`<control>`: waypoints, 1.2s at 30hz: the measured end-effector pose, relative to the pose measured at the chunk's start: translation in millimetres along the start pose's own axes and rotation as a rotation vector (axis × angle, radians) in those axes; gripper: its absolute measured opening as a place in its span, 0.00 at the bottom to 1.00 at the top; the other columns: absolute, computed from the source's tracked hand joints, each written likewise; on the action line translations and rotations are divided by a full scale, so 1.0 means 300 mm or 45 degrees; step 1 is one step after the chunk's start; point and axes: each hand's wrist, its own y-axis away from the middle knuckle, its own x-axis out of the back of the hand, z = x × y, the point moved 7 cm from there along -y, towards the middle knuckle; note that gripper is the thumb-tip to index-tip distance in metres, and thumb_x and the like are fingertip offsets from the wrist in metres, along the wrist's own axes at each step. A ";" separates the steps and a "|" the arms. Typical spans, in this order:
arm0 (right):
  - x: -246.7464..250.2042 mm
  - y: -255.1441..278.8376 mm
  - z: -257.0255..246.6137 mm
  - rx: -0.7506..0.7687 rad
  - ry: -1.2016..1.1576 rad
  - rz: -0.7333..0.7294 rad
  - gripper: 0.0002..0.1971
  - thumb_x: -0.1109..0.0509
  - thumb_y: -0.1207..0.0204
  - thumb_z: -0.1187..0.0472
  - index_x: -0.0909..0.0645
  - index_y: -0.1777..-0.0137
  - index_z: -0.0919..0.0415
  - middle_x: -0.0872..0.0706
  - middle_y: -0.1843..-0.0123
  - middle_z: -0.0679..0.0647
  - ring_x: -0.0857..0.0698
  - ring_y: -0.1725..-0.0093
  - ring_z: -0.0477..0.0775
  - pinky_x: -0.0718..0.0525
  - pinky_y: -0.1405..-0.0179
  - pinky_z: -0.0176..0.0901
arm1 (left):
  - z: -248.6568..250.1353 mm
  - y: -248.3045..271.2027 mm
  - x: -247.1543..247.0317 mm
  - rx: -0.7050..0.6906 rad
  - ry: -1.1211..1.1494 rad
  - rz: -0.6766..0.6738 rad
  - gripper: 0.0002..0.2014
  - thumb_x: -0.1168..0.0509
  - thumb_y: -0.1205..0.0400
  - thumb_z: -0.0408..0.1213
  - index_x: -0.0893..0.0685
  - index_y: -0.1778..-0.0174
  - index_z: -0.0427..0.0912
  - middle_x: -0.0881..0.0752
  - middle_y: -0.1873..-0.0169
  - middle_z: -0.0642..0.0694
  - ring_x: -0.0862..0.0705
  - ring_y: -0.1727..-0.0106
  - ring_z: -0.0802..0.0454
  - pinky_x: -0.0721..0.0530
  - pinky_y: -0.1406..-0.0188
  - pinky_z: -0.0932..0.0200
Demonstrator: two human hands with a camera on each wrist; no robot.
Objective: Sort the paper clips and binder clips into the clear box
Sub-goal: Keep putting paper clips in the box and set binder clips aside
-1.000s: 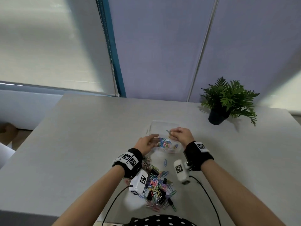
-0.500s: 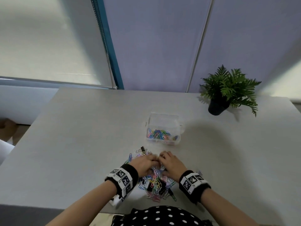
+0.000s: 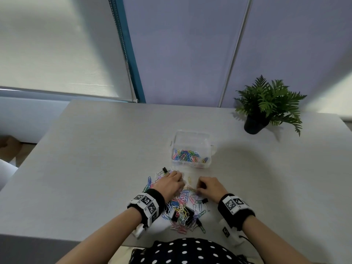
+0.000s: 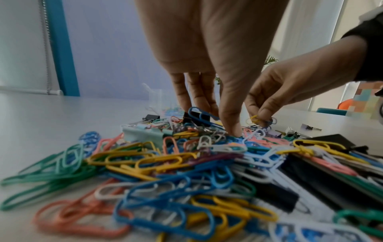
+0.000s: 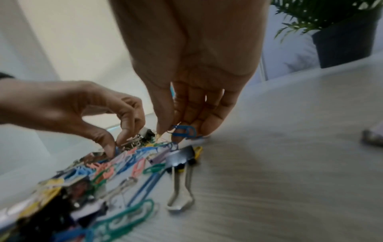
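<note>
Both hands work the near pile [image 3: 181, 208] on the worktop [image 3: 95, 159]: left hand [image 3: 172, 184] fingers pinching into it, right hand [image 3: 209, 188] fingers pinching blue and yellow clips [image 5: 184, 131]. Clear box [image 3: 191, 139], holding paper clips, sits just beyond.

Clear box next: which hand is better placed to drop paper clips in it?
Probably the right hand. It already pinches blue and yellow paper clips lifted off the pile; the left hand is only digging there. The clear box lies just beyond both.
</note>
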 end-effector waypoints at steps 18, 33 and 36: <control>0.122 -0.030 0.021 -0.153 -0.861 0.336 0.09 0.37 0.26 0.78 0.21 0.61 0.65 0.17 0.68 0.58 0.17 0.77 0.43 0.17 0.75 0.27 | 0.090 0.004 -0.031 -0.128 0.225 -0.047 0.11 0.41 0.16 0.33 0.22 0.39 0.38 0.18 0.46 0.40 0.18 0.47 0.44 0.14 0.48 0.49; -0.033 -0.002 -0.088 0.078 0.379 -0.015 0.16 0.33 0.26 0.58 0.29 0.40 0.60 0.25 0.38 0.56 0.26 0.39 0.56 0.25 0.50 0.45 | -0.131 -0.047 0.076 0.297 1.006 -0.067 0.08 0.37 0.18 0.32 0.18 0.45 0.36 0.11 0.59 0.47 0.18 0.75 0.75 0.16 0.65 0.74; -0.085 0.011 -0.080 0.072 0.425 -0.023 0.21 0.30 0.29 0.62 0.32 0.39 0.61 0.28 0.37 0.57 0.29 0.37 0.58 0.25 0.52 0.49 | -0.132 -0.079 0.123 0.288 0.998 -0.040 0.09 0.38 0.17 0.33 0.18 0.44 0.37 0.12 0.56 0.44 0.16 0.68 0.68 0.18 0.63 0.77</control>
